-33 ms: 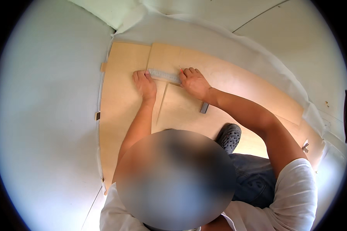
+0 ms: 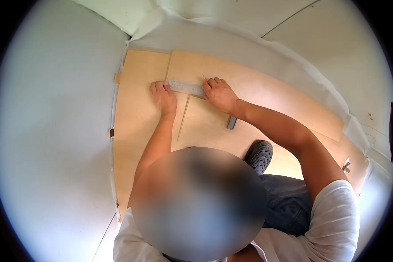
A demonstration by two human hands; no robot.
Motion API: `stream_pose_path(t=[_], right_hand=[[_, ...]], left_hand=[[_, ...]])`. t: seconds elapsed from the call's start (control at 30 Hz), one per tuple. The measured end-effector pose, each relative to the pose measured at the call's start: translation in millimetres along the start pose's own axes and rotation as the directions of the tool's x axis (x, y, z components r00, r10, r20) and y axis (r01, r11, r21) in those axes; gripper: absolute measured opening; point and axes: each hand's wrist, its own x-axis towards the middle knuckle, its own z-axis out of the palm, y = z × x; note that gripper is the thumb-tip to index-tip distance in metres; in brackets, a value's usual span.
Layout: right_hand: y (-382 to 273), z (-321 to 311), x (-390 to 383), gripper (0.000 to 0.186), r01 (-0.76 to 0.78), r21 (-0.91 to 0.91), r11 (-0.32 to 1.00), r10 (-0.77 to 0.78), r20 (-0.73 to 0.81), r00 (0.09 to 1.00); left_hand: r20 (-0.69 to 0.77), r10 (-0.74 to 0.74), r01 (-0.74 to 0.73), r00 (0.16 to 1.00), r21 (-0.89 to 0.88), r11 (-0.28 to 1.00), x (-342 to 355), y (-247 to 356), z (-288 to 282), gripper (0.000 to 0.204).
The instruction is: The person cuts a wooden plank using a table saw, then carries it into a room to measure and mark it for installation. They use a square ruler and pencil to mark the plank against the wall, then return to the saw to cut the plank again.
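Note:
A pale grey ruler (image 2: 185, 86) lies across the wooden boards between my two hands, along the lower edge of the far board. My left hand (image 2: 165, 97) is closed at its left end, with the thumb at the ruler's tip. At the other end my right hand (image 2: 219, 94) rests with curled fingers, holding a thin red pencil (image 2: 205, 80); its pointed end sticks out past the fingers. The right hand covers that end of the ruler. Below my right wrist lies a dark grey flat bar (image 2: 232, 122), partly hidden by the wrist.
Light wooden boards (image 2: 135, 105) with visible seams cover the floor. White sheeting (image 2: 288, 65) runs along the far edge beside pale walls (image 2: 61, 122). My dark perforated clog (image 2: 261, 157) stands on the boards. A small metal object (image 2: 346, 166) sits at the right.

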Motion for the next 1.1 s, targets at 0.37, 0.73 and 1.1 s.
stream_pose_path(t=[0.37, 0.73, 1.1], right_hand=[[63.2, -41.0, -59.8, 0.023, -0.381, 0.295, 0.876, 0.415, -0.058, 0.908], [59.0, -35.0, -68.2, 0.03, -0.361, 0.272, 0.892, 0.374, 0.005, 0.928], [26.0, -35.4, -44.5, 0.028, -0.359, 0.391, 0.847, 0.384, 0.016, 0.923]], left_hand=[[-0.014, 0.056, -0.056, 0.998, 0.03, 0.998, -2.5, -7.5, -2.3, 0.007], [0.048, 0.047, -0.045, 0.998, -0.032, 0.998, -10.8, -15.5, -18.2, 0.014], [0.162, -0.12, 0.137, 0.98, -0.1, 0.986, -11.2, -7.9, -25.5, 0.028]])
